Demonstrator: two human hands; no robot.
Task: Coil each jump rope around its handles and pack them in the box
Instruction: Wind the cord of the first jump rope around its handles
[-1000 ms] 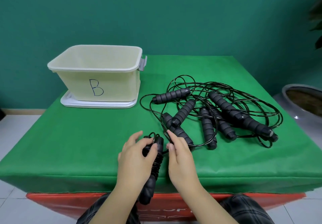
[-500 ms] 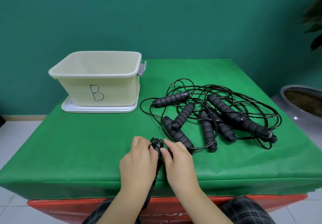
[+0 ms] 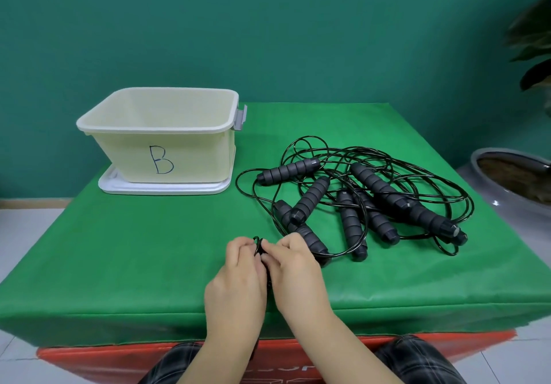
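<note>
At lower centre our left hand and right hand close their grip on a coiled jump rope over the green-clothed surface, teal wall behind, cream box marked B upper left.

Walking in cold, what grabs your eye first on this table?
Probably the black tangle of jump ropes sprawled over the right half of the green table, thick foam handles poking out of looping cord. Next, the pale yellow box at the back left, marked with a B and standing on its white lid. At the near edge, the left hand and right hand pinch one coiled rope between them.
</note>
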